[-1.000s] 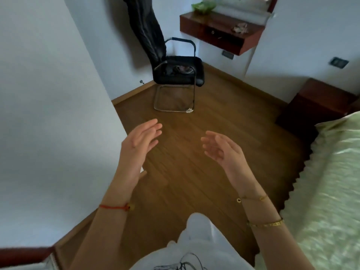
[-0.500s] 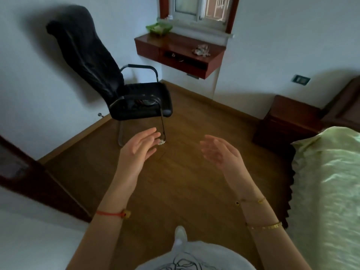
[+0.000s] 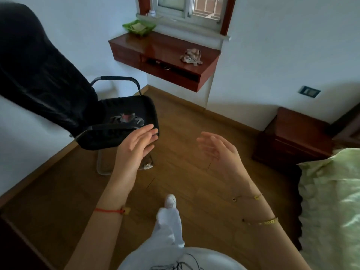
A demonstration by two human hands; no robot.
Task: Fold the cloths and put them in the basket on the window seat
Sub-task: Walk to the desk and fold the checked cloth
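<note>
Both your hands are empty: your left hand (image 3: 136, 145) is held flat with the fingers (image 3: 149, 131) loosely together and pointing forward, and your right hand (image 3: 218, 149) is open with its fingers (image 3: 206, 142) spread and slightly curled, palm turned inward. Nothing is pinched in either.

Just beyond your left fingertips sits the black chair (image 3: 124, 114), and on its seat lies a crumpled cloth (image 3: 126, 117), unfolded. Below those fingers, on the floor (image 3: 194, 172) by the chair's frame, a small crumpled piece (image 3: 147, 165) shows; it may be another cloth, but it is too small to tell.

Well ahead of both sets of fingers, under the window (image 3: 187, 8), is the wooden window seat (image 3: 165, 53). A second crumpled cloth (image 3: 191, 56) rests on its top towards your right-hand side, also unfolded. At the far left end stands the green basket (image 3: 139, 28), with something pale inside, possibly a folded cloth already placed.

By my reading, most of the job remains: at least two cloths wait to be folded and carried to the basket, and the chair cloth is the nearest one to take up.
</note>
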